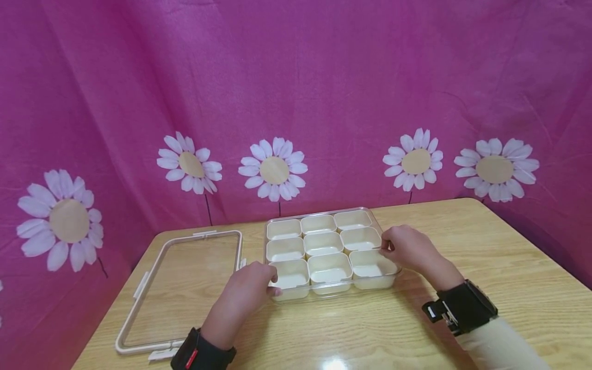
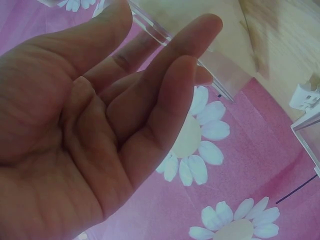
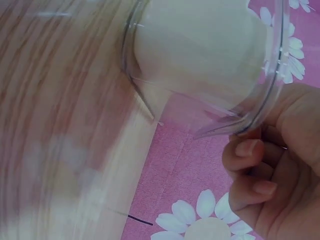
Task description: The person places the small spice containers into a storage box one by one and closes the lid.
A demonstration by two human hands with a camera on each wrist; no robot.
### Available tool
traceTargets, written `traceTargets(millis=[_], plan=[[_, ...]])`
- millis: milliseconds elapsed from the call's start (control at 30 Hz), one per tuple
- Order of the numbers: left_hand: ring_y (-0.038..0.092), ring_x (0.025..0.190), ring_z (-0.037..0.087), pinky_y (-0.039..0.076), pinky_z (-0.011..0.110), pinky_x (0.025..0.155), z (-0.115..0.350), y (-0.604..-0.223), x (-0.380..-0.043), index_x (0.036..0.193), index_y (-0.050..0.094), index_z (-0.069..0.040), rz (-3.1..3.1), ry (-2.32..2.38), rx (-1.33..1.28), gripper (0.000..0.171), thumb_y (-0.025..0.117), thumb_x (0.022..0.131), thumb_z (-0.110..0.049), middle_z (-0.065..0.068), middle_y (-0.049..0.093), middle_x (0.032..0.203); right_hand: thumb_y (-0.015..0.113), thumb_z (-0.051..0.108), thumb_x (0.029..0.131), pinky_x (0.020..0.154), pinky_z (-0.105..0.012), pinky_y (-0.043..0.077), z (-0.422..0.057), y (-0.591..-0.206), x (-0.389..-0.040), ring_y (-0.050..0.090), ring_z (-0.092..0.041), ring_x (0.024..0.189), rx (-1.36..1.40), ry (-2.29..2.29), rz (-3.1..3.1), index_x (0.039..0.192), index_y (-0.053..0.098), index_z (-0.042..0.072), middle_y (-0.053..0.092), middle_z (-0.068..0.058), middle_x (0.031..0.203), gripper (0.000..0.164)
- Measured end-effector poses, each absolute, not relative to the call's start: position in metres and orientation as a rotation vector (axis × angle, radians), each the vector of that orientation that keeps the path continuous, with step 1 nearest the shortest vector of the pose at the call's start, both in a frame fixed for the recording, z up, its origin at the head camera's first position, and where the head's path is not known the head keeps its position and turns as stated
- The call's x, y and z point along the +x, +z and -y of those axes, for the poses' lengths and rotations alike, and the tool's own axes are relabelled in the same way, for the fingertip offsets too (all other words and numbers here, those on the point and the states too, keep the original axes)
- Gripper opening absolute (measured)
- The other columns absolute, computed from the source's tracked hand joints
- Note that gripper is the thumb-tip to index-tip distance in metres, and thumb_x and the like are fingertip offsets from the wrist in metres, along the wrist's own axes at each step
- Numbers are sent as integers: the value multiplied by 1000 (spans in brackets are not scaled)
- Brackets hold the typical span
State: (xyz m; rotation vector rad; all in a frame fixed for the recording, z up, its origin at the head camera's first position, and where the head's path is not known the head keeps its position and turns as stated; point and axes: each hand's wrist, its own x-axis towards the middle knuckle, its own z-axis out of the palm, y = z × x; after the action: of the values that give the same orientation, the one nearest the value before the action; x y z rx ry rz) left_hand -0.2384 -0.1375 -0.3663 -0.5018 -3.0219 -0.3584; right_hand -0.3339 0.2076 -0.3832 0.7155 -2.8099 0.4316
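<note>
A clear plastic box [image 1: 334,294] holds several cream compartment cups [image 1: 330,268] in rows. At its near left corner, my left hand [image 1: 246,289] grips the rim between thumb and fingers. The left wrist view has that hand [image 2: 110,105] with the other fingers loosely bent and the box edge partly behind them. My right hand [image 1: 411,249] pinches the right side wall of the box. In the right wrist view, the curled fingers [image 3: 247,149] are at the clear rim, and the box hides the thumb.
Left of the box lies a clear lid [image 1: 131,313] with a white frame and side clips, flat on the wooden table [image 1: 490,257]. A pink curtain [image 1: 324,92] with white daisies hangs right behind the table's far edge.
</note>
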Motion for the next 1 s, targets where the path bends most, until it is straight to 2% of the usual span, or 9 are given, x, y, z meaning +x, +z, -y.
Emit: traceTargets(millis=[333, 1000], plan=[[63, 74, 22, 51, 38, 65, 137, -366, -238, 88, 72, -5, 3021, -361, -501, 22, 85, 80, -20, 6, 69, 80, 81, 13, 83, 52, -31, 43, -204, -388, -336, 51, -14, 60, 630, 407, 2808, 68, 66, 13, 58, 3, 64, 21], [64, 74, 22, 52, 38, 66, 137, -365, -237, 89, 72, -6, 3028, -331, -490, 22, 84, 80, -22, 5, 70, 80, 80, 14, 84, 52, -30, 42, -203, -386, -334, 52, -15, 62, 601, 405, 2829, 71, 66, 12, 59, 2, 67, 18]])
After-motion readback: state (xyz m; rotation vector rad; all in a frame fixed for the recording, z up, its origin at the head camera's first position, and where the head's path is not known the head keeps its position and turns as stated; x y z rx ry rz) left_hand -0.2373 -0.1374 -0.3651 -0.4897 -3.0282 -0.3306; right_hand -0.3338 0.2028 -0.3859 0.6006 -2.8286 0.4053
